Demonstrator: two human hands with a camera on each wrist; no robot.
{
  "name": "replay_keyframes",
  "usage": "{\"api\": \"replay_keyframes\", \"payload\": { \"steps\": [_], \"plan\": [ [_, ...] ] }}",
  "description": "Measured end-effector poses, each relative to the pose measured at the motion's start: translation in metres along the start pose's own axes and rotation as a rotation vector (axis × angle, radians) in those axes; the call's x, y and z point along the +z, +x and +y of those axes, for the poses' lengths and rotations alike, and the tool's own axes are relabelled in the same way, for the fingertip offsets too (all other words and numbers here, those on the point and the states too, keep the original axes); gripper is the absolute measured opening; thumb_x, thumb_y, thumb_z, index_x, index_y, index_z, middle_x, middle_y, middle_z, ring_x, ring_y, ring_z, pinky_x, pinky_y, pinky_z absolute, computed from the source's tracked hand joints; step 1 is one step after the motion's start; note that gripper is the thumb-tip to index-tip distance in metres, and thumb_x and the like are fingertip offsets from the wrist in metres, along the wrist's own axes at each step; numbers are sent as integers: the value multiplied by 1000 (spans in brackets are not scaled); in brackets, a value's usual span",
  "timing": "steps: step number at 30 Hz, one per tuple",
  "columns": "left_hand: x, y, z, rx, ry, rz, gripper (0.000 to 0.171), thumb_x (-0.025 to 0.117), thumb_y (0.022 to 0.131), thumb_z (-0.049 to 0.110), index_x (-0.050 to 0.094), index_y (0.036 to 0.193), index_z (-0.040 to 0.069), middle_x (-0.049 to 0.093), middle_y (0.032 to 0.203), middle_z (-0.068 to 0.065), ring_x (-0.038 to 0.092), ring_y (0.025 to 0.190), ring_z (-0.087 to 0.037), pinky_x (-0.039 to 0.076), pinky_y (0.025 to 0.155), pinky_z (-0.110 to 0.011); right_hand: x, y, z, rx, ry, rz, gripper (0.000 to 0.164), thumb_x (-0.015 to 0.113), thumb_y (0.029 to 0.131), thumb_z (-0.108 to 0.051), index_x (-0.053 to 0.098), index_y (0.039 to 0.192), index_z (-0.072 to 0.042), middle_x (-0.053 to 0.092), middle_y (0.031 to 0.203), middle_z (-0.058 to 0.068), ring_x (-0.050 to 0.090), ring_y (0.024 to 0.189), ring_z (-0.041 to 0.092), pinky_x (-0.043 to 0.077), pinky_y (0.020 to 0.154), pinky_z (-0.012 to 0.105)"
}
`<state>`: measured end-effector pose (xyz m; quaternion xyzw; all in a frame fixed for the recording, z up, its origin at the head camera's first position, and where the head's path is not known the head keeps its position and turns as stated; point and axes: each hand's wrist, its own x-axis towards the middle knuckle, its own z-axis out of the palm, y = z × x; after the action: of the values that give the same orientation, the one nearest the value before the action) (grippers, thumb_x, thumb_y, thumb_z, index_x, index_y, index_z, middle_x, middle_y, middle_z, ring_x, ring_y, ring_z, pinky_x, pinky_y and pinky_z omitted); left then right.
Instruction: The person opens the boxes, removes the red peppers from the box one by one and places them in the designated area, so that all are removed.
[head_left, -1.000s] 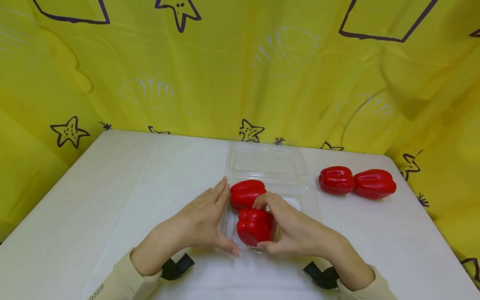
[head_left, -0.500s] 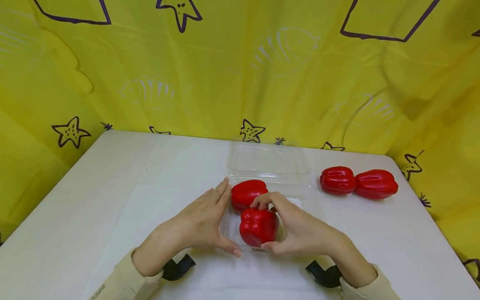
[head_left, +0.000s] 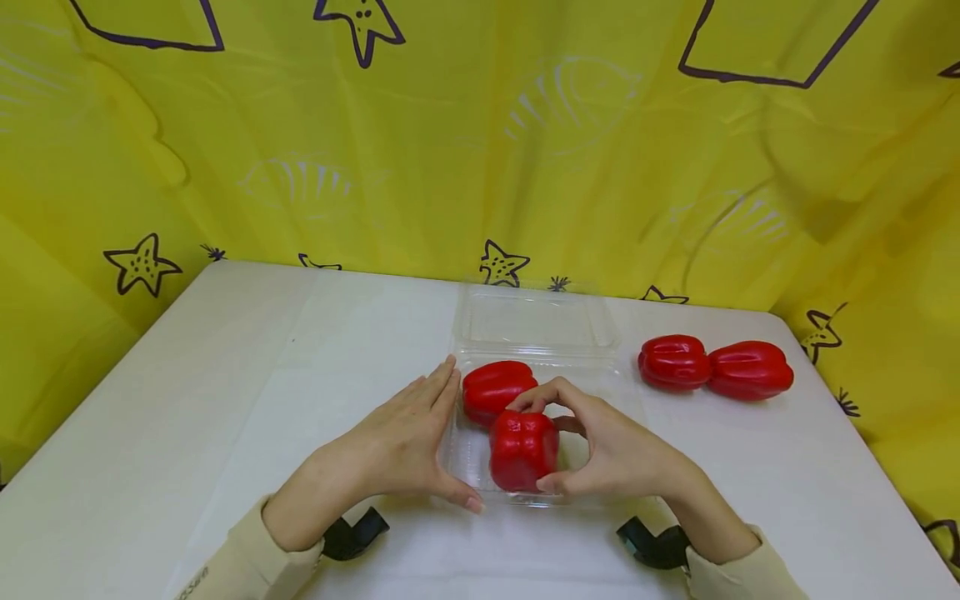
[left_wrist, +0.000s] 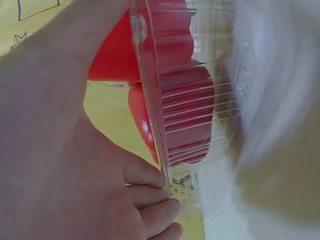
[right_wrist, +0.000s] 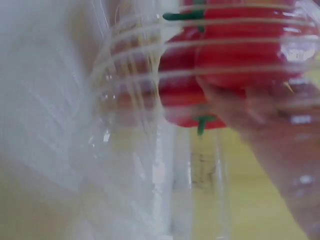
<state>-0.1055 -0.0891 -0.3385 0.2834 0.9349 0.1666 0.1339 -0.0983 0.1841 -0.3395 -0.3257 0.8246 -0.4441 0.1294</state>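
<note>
A clear plastic clamshell box [head_left: 600, 392] lies with its lid flipped back. Inside, at the left, one red bell pepper [head_left: 495, 390] lies on its side. Closer to me in the box is a second red bell pepper [head_left: 523, 454], which my right hand [head_left: 611, 442] holds between thumb and fingers. Green stems of the peppers show through the ribbed wall in the right wrist view. My left hand [head_left: 401, 442] rests along the box's left side, fingers straight and thumb spread near the front edge; its fingertips touch the rim in the left wrist view.
Two more red bell peppers, a nearer-left one [head_left: 673, 362] and another beside it [head_left: 750, 370], lie end to end at the right of the white table [head_left: 225, 400]. The lid [head_left: 536, 321] extends toward the yellow curtain [head_left: 420, 167] behind.
My right hand has moved slightly to the right, and the front pepper has turned and shifted right within the box. The left hand stays in place.
</note>
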Motion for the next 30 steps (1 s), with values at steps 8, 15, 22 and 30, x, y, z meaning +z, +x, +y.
{"api": "replay_keyframes", "payload": {
  "steps": [8,15,22,30],
  "plan": [
    [-1,0,0,14,13,11,131,79,62,72,22,157,2,12,167,-14,15,155,-30,20,125,-46,1,-3,-7,-2,-165,27,69,85,70,-18,44,124,-34,55,132,-21,51,123,7,51,102,39],
    [-1,0,1,12,16,8,131,78,62,73,22,156,1,12,167,-14,14,155,-30,20,125,-46,-4,-7,-11,31,-205,27,70,86,69,-22,44,124,-32,52,134,-21,49,129,7,51,104,40],
    [-1,0,2,5,27,10,133,78,62,74,21,156,0,11,167,-15,14,155,-29,19,125,-46,-11,-11,-13,38,-107,12,63,81,77,-18,42,125,-27,55,138,-10,55,127,16,50,105,32],
    [-1,-2,0,4,35,10,133,78,63,74,20,156,-1,10,167,-15,12,155,-28,18,125,-46,-17,-14,-13,38,-68,27,61,80,81,-21,41,128,-28,56,134,-11,55,125,14,52,102,31]
  ]
}}
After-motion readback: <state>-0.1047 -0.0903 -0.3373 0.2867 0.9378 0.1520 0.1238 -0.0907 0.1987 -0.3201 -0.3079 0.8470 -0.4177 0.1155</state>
